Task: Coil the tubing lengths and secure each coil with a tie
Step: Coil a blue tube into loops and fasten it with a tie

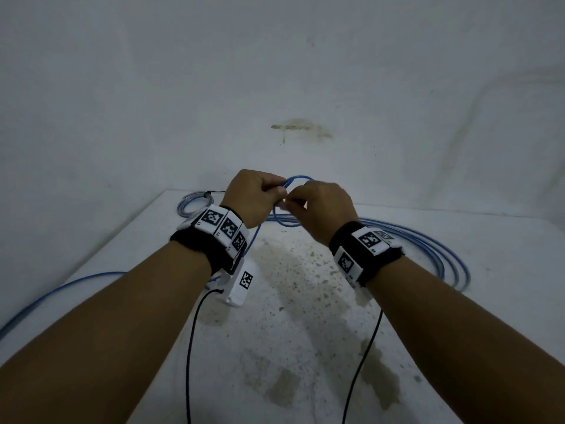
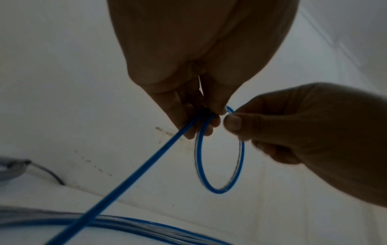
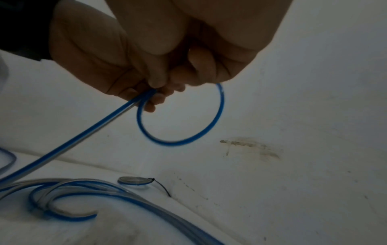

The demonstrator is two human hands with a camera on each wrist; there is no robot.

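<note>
My left hand [image 1: 250,197] pinches the blue tubing [image 2: 220,165] where a small loop crosses itself. To its left, a tied coil [image 1: 195,203] lies on the tabletop [image 1: 305,301]. My right hand [image 1: 324,209] pinches the loop's top, touching the left. More tubing lies slack below and right of it.

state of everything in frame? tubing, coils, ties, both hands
left hand: pinches the blue tubing where the loop closes
right hand: pinches the same loop, beside the left
blue tubing loop: one small turn, held in the air, no tie on it
loose blue tubing: slack loops on the white surface, untied
finished coil: lies flat, bound with a black tie
</note>
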